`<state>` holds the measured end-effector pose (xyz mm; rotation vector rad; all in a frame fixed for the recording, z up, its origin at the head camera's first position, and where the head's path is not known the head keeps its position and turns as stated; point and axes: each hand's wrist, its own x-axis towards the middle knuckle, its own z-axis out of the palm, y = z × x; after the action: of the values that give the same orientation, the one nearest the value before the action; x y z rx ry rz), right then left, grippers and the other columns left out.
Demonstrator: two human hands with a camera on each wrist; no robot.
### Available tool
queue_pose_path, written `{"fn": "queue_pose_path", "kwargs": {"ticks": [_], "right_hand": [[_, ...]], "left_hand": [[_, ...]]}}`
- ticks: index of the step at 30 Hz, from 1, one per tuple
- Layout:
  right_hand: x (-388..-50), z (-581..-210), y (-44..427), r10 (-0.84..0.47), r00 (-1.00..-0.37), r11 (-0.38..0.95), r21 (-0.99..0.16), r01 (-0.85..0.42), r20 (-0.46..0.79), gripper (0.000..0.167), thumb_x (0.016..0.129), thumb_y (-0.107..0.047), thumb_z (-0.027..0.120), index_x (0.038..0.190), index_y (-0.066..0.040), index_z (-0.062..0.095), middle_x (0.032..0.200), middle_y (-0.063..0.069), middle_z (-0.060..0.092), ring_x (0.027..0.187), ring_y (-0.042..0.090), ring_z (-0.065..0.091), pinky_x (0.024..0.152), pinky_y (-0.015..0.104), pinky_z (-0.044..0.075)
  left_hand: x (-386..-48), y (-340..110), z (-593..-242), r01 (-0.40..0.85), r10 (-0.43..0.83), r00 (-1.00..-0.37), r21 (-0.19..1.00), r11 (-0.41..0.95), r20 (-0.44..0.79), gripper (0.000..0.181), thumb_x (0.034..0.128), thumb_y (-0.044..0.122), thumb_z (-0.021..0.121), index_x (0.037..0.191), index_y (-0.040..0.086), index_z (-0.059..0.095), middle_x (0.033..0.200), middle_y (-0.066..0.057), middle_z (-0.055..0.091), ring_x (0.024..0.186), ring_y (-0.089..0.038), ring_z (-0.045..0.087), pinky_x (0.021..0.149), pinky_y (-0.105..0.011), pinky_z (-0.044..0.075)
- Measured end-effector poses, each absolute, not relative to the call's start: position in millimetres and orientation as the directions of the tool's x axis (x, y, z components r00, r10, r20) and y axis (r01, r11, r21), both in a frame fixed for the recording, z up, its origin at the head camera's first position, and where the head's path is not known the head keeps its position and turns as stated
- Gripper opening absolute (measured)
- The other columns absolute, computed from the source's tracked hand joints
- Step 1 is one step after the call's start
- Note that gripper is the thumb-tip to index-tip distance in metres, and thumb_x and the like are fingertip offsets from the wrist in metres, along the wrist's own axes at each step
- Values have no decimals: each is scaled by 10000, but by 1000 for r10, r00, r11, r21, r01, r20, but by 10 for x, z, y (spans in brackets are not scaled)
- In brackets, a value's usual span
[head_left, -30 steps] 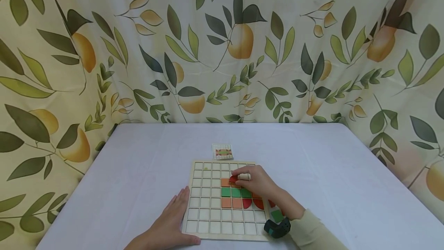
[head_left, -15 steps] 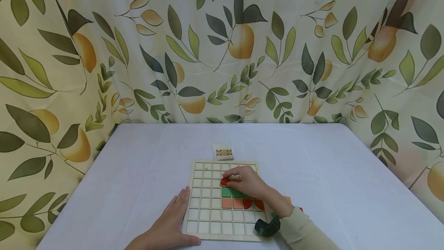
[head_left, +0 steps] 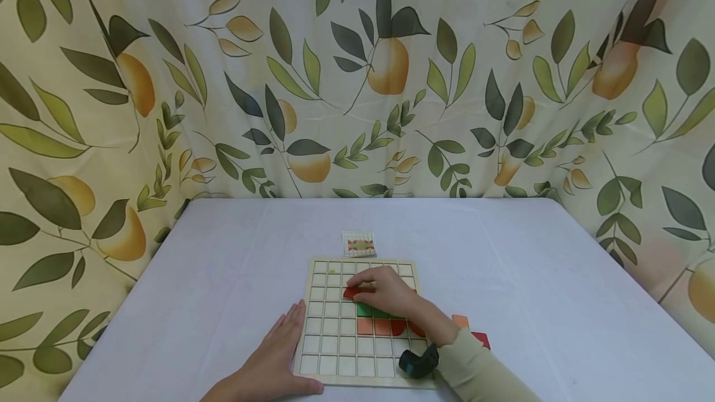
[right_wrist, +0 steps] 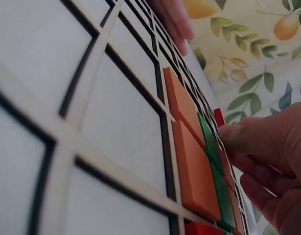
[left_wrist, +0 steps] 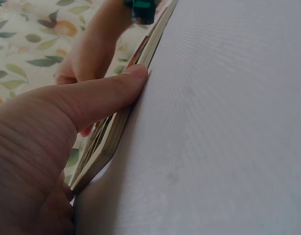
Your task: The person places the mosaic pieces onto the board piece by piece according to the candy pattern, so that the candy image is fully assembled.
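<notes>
My right hand (head_left: 388,295) pinches a red tile (head_left: 350,293) between thumb and fingertips, over a square just left of the coloured rows on the wooden grid board (head_left: 338,347). In the right wrist view the red tile (right_wrist: 219,116) shows at the fingertips; whether it sits in its square I cannot tell. Green tiles (head_left: 364,309) and orange tiles (head_left: 373,327) fill squares beneath this hand, with red pieces to their right. My left hand (head_left: 274,352) rests at the board's left side, fingers straight, its thumb (left_wrist: 111,93) against the near edge.
A small pattern card (head_left: 359,244) lies just beyond the board. Loose orange (head_left: 460,321) and red tiles (head_left: 481,339) lie on the white-covered table (head_left: 547,278), right of the board and partly behind the right forearm. A leaf-print curtain (head_left: 357,110) hangs around the table.
My right hand has moved left across the board with the red tile, past the orange tiles. Loose tiles at the right have come into view. The left hand has stayed put.
</notes>
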<state>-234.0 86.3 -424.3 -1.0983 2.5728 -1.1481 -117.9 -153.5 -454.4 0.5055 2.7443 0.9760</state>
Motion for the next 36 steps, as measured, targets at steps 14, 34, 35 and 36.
{"fn": "queue_pose_path", "kwargs": {"ticks": [14,34,35,36], "right_hand": [[-2370,-4246,785,-671,-731,482,-677,-557,124,214,805,-31,689,1015,-75,693,1002,-10,664,984,155,597,818,262,490],[-2350,-4233,787,-657,-746,480,-706,-521,104,220,796,-19,694,1012,-63,702,1001,1,669,995,166,595,824,301,495],[-2351,-4235,789,-657,-746,479,-706,-521,104,217,797,-19,693,1009,-66,703,999,-2,669,994,165,596,825,302,495],[-2352,-4235,792,-657,-746,477,-708,-520,105,215,798,-19,693,1007,-68,703,997,-4,669,993,164,596,825,305,495]], "left_hand": [[-1173,-1557,-4534,269,383,-923,643,717,-42,1297,591,707,677,1462,1,25,1523,-118,63,1384,-233,13,1009,-123,-112],[-1191,-1570,-4567,311,404,-915,626,715,-8,1290,607,725,649,1458,-12,21,1520,-135,51,1383,-251,9,985,-98,-139],[-1191,-1570,-4568,308,403,-915,626,716,-10,1288,607,725,649,1459,-9,20,1521,-131,50,1383,-249,7,984,-97,-140],[-1191,-1568,-4570,306,402,-916,627,716,-12,1287,607,723,651,1460,-7,20,1522,-129,50,1384,-248,6,982,-95,-140]]}}
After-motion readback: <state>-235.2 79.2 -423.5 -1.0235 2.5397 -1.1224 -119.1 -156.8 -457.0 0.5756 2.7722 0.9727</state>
